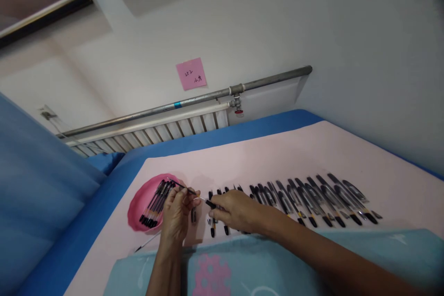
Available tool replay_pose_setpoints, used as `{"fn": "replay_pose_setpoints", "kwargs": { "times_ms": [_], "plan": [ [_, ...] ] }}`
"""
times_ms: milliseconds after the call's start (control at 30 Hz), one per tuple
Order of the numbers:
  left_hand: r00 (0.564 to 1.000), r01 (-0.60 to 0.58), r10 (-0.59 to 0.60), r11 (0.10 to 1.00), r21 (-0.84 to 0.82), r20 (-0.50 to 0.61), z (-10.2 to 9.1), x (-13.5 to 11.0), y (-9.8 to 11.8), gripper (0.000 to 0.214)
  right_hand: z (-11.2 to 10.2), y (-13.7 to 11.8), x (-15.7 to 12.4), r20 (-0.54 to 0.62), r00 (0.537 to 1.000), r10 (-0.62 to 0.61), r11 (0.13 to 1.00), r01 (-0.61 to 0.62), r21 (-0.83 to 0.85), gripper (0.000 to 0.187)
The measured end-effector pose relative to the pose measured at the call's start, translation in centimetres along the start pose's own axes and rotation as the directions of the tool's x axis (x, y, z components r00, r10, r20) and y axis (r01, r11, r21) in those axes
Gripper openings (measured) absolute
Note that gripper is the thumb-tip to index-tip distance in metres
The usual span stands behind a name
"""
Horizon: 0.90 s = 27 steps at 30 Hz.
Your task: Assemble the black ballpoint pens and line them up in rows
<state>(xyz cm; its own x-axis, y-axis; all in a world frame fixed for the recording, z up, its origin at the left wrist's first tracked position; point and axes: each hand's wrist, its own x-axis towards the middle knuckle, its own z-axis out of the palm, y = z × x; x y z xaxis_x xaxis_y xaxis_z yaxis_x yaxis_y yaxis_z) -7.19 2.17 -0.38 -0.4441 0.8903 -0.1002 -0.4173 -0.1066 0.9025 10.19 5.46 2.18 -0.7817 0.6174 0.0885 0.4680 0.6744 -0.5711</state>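
Note:
My left hand is closed, pinching a thin dark pen refill whose far end points up and left over the pink bowl. My right hand is closed on a short black pen part, with its thumb and forefinger around it. A pale, thin piece runs between the two hands, linking the refill and the black part in one line. Below the right hand lie black pen parts, partly hidden by the fingers. A finished-looking bundle of black pens rests in the pink bowl left of my left hand.
Rows of black caps and transparent pen parts spread across the pink tabletop to the right. A thin white rod with a dark tip lies by my left forearm. A light blue cloth covers the near side. A radiator stands behind.

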Motion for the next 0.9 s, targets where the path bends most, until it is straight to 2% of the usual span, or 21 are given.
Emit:
{"fn": "replay_pose_setpoints", "kwargs": {
  "times_ms": [267,600,900],
  "plan": [
    [1.000,-0.016,0.016,1.000,0.022,-0.002,-0.04,-0.07,0.11,0.026,-0.12,0.08,-0.10,0.002,1.000,-0.011,0.998,0.011,0.055,0.020],
    [1.000,-0.021,0.021,1.000,-0.002,0.010,0.07,-0.12,0.01,0.025,0.26,0.18,0.06,-0.003,1.000,0.003,0.998,-0.003,-0.068,0.022],
    [1.000,-0.019,0.019,1.000,0.013,0.011,0.02,-0.08,0.03,0.025,0.01,0.01,-0.02,0.017,1.000,0.005,0.998,-0.004,-0.063,0.023]
  ]
}}
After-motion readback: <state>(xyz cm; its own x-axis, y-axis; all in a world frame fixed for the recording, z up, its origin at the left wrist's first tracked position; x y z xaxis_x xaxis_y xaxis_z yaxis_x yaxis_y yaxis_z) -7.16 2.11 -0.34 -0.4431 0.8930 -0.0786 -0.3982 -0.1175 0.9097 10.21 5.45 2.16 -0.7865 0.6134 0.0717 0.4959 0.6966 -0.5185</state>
